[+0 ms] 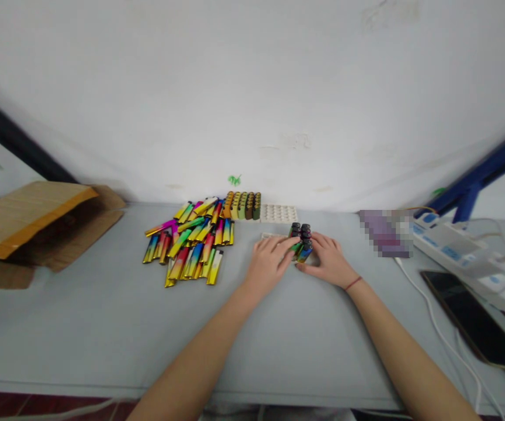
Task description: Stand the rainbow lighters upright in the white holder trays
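Note:
Two rows of upright lighters (305, 235) with black tops stand on a white holed tray (268, 235), which is partly covered by my left hand (270, 258). The fingers of that hand are bent against the left side of the rows, on a greenish lighter (296, 248). My right hand (330, 260), with a red string on its wrist, cups the same rows from the right, thumb at the front. Left of my hands lies a loose pile of shiny multicoloured lighters (195, 240).
Against the wall, a block of upright lighters (242, 206) stands beside another white holed tray (279, 213). An open cardboard box (37, 216) is at the left. A power strip (458, 251), cables and a dark phone (476, 318) occupy the right, near a blurred-out object (386, 234).

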{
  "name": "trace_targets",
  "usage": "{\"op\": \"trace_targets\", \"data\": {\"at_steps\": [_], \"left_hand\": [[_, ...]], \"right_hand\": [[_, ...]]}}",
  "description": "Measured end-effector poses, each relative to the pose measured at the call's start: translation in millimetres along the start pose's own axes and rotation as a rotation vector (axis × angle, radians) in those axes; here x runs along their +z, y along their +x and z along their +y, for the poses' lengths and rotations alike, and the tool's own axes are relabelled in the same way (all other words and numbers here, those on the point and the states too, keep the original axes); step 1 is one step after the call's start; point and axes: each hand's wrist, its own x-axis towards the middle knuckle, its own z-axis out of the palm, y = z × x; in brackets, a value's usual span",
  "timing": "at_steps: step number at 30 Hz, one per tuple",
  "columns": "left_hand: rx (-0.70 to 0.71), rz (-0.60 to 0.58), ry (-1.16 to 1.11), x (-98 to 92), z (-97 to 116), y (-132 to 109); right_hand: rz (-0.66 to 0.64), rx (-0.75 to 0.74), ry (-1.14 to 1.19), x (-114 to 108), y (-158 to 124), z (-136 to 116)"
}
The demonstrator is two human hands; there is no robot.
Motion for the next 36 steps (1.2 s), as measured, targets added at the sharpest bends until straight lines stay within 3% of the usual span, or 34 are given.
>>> {"op": "trace_targets", "data": {"at_steps": [4, 7, 12, 15, 18, 27, 36], "left_hand": [[-0.011, -0.043, 0.091, -2.2, 0, 0], [-0.078, -0.081, 0.211, -16.8, 3, 3], [-0.494, -0.135, 0.55, -72.8, 2, 6], [-0.706, -0.294, 0.632, -103.2, -6, 5], [-0.816, -0.442, 0.626, -118.0, -16, 3], [-0.794, -0.562, 0.606, -119.6, -18, 3], [-0.654, -0.545, 0.582, -98.7, -8, 4]], "right_hand": [[0.002, -0.001, -0.015, 1, 0, 2], [0.005, -0.02, -0.01, 2, 0, 3], [0.004, -0.02, 0.002, 2, 0, 4], [0.003, -0.019, 0.009, 2, 0, 3], [-0.001, -0.014, 0.007, 2, 0, 3], [0.003, -0.019, 0.005, 1, 0, 3], [0.001, -0.018, 0.01, 0, 0, 1]]}}
